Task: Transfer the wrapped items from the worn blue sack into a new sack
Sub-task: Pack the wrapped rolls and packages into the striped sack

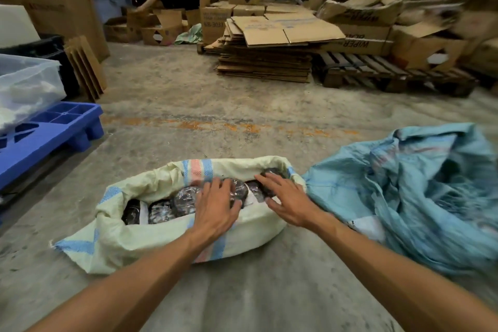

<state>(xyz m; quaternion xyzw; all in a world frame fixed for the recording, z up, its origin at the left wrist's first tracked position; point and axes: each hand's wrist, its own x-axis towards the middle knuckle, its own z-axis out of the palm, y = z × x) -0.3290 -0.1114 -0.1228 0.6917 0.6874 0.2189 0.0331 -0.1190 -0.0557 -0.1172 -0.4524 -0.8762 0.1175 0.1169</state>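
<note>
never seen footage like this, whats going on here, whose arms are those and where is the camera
There is no machine here. The one picture comes from a wide-angle camera worn on a person's head, looking forward and down, so the two bare arms are that person's own.

On the concrete floor in front lies a pale new sack, its mouth rolled open. Inside it are dark wrapped items in shiny plastic. The left hand and the right hand both rest on those items with fingers spread; neither clearly grips anything.

To the right lies the worn blue sack, crumpled. Whether anything is left in it cannot be seen.

Around: a blue pallet at left, flattened cardboard and boxes behind.
</note>
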